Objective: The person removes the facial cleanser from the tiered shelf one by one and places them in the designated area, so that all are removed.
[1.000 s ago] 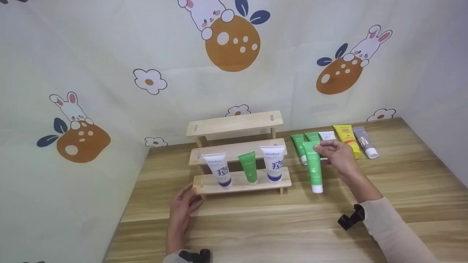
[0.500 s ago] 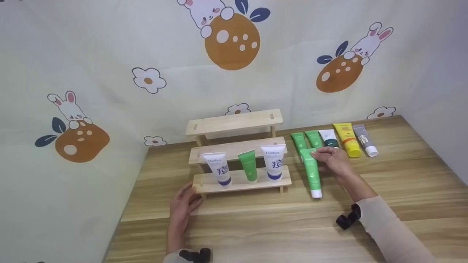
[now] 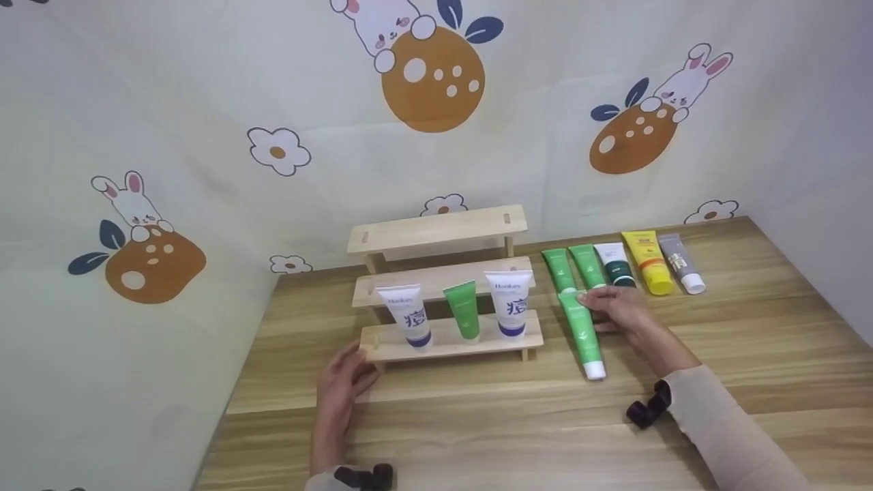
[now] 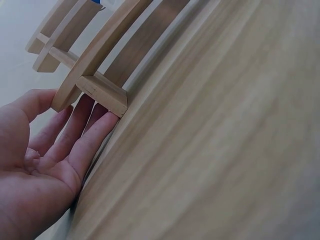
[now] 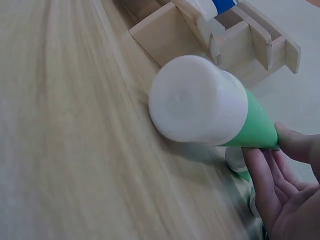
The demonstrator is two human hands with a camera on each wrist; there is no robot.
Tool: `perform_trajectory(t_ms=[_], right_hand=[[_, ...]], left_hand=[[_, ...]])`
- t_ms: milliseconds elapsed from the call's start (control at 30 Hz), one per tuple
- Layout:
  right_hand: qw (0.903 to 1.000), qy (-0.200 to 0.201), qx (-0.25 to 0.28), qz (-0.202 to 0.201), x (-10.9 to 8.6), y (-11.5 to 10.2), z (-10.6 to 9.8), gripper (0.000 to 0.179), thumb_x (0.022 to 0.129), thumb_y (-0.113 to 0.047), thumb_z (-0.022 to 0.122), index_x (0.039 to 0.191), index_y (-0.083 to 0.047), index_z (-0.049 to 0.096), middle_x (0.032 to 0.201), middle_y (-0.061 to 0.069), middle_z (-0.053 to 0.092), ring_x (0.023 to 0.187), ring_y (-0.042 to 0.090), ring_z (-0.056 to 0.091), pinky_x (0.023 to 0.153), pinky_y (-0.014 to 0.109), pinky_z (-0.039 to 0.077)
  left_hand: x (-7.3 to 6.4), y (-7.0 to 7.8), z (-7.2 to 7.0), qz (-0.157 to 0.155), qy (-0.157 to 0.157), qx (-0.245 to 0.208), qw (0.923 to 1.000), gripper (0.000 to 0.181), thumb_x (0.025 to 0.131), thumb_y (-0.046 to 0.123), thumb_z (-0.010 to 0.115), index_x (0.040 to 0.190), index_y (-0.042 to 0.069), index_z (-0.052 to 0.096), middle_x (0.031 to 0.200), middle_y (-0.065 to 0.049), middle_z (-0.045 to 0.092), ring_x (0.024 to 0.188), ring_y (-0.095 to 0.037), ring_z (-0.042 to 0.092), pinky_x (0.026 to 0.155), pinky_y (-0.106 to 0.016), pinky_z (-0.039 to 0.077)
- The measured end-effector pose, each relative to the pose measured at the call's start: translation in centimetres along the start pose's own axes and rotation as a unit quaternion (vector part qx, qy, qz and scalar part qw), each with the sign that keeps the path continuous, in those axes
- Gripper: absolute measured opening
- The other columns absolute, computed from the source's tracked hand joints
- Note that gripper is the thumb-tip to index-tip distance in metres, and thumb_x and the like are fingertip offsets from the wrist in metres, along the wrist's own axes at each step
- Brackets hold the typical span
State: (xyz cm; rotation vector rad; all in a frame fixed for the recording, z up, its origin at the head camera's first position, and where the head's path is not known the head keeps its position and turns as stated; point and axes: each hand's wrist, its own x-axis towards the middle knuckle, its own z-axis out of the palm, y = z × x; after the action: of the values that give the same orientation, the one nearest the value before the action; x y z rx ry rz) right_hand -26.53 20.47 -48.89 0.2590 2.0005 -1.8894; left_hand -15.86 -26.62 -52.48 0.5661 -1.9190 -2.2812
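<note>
Soft, even, fairly muted light covers the head view; its source is out of frame. A pale sheen lies on the wood-grained brown tabletop (image 3: 518,436) near the bottom edge, and faint shadow gathers beneath the three-tiered pale wooden rack (image 3: 436,230). Small print on the slim green plastic tube with a white cap (image 3: 581,331) is too soft to read. The left wrist view is dimmer, its lens bowing the rack's boards, the tabletop grain smeared. In the right wrist view, a blurry shadow falls below the tube.
</note>
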Motion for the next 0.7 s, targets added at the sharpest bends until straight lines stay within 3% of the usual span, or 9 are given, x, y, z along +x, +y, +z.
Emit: perform_trajectory(t_ms=[467, 700], right_hand=[[0.9998, 0.006, -0.016, 0.0, 0.03, 0.79, -0.17, 0.038, 0.091, -0.021, 0.076, 0.115, 0.001, 0.057, 0.081, -0.005, 0.067, 0.074, 0.006, 0.068, 0.064, 0.027, 0.065], [0.9996, 0.006, -0.024, 0.015, -0.45, 0.67, -0.04, 0.051, 0.091, -0.02, 0.075, 0.13, 0.005, 0.052, 0.083, -0.005, 0.07, 0.075, 0.007, 0.068, 0.066, 0.027, 0.065]], left_hand=[[-0.27, 0.22, -0.06, 0.003, -0.024, 0.007, 0.9997, 0.056, 0.101, 0.019, 0.061, 0.147, -0.006, 0.041, 0.101, -0.001, 0.07, 0.09, -0.013, 0.07, 0.085, -0.029, 0.064], [-0.11, 0.13, -0.05, 0.0, -0.014, 0.004, 0.9999, 0.053, 0.1, 0.018, 0.062, 0.145, -0.004, 0.045, 0.101, -0.001, 0.07, 0.09, -0.015, 0.07, 0.085, -0.032, 0.065]])
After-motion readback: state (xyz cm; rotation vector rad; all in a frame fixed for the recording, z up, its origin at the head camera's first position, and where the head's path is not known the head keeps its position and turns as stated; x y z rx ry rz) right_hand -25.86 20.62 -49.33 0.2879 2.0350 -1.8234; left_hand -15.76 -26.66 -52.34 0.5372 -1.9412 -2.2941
